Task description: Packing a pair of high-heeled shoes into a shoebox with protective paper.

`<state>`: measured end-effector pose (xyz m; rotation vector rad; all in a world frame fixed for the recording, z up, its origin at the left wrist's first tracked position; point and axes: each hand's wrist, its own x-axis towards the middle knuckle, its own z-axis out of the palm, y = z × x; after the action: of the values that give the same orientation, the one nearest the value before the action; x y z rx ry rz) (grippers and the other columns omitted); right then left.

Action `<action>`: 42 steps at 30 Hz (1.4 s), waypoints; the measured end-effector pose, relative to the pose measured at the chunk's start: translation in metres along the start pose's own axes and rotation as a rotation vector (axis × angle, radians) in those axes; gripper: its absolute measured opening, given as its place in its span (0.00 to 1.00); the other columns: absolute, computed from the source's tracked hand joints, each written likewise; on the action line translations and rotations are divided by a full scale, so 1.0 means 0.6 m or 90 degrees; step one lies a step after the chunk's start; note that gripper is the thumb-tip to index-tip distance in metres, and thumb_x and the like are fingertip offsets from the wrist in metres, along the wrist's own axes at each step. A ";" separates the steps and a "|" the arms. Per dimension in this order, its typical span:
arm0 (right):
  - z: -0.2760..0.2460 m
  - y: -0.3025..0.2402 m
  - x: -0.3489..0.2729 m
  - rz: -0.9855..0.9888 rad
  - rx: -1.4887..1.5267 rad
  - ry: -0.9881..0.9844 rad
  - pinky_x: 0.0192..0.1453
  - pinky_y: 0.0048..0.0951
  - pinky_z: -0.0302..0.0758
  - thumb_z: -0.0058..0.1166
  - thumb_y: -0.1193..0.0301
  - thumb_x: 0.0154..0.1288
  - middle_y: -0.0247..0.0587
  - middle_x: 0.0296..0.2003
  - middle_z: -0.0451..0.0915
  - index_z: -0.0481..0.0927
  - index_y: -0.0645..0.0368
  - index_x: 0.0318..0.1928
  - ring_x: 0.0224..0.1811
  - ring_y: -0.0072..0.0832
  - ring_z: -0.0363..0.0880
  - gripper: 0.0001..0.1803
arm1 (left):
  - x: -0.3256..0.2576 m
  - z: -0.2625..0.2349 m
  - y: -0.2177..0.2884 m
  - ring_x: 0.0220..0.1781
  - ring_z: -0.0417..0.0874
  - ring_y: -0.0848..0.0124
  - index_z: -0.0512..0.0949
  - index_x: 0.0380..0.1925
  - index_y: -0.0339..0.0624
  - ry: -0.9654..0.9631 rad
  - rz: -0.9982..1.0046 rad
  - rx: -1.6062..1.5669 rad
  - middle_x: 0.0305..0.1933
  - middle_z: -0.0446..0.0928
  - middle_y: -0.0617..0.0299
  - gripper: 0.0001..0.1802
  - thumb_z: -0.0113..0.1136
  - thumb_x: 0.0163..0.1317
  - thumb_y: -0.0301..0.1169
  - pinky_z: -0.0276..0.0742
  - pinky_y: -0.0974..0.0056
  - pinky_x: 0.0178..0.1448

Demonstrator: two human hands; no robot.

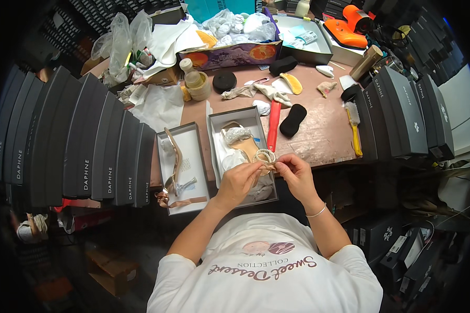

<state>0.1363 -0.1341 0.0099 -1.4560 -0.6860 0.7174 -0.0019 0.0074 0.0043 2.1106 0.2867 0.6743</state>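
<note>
A beige sandal [249,148] with a sparkly white toe band and pearl-beaded ankle loops lies in an open grey shoebox [211,128]. My left hand [238,182] pinches the strap at the sandal's heel end. Opposite it, my right hand [298,176] is closed on the same strap with thumb and forefinger. The fingertips of both hands nearly meet and hide part of the strap. White tissue [234,159] sits beside the sandal. To the left, a second sandal [176,151] with a rose-gold ribbon lies on its side in the box lid [194,136], next to a small clear packet.
Dark shoeboxes stand in rows at the left [78,141] and right [397,109]. On the pink tabletop are a red strip-like tool [273,128], a black sponge [293,120], a yellow-handled brush [354,129] and a bottle [196,83]. A purple carton [230,58] stands behind.
</note>
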 end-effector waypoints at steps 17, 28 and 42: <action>0.001 0.020 -0.010 0.014 0.016 -0.043 0.37 0.18 0.72 0.54 0.76 0.69 0.33 0.33 0.76 0.76 0.66 0.38 0.32 0.16 0.74 0.04 | -0.008 0.018 -0.018 0.24 0.74 0.83 0.76 0.46 0.39 -0.065 -0.619 -0.761 0.32 0.76 0.68 0.12 0.55 0.70 0.36 0.68 0.78 0.25; 0.001 0.026 -0.008 0.024 0.034 -0.031 0.38 0.19 0.72 0.55 0.77 0.68 0.33 0.35 0.74 0.76 0.66 0.39 0.34 0.16 0.74 0.04 | -0.050 0.055 -0.019 0.59 0.72 0.67 0.81 0.41 0.39 0.099 -0.146 -0.506 0.65 0.61 0.55 0.11 0.57 0.59 0.18 0.71 0.65 0.60; -0.006 0.040 -0.009 0.001 -0.023 -0.043 0.39 0.19 0.73 0.54 0.77 0.68 0.34 0.35 0.74 0.76 0.67 0.39 0.34 0.17 0.75 0.04 | -0.020 -0.023 -0.010 0.40 0.76 0.76 0.80 0.41 0.34 -0.034 -0.305 -0.156 0.42 0.78 0.59 0.13 0.56 0.68 0.34 0.73 0.71 0.43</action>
<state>0.1353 -0.1406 -0.0142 -1.4702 -0.7530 0.7609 -0.0196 0.0151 0.0017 1.7320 0.6223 0.3464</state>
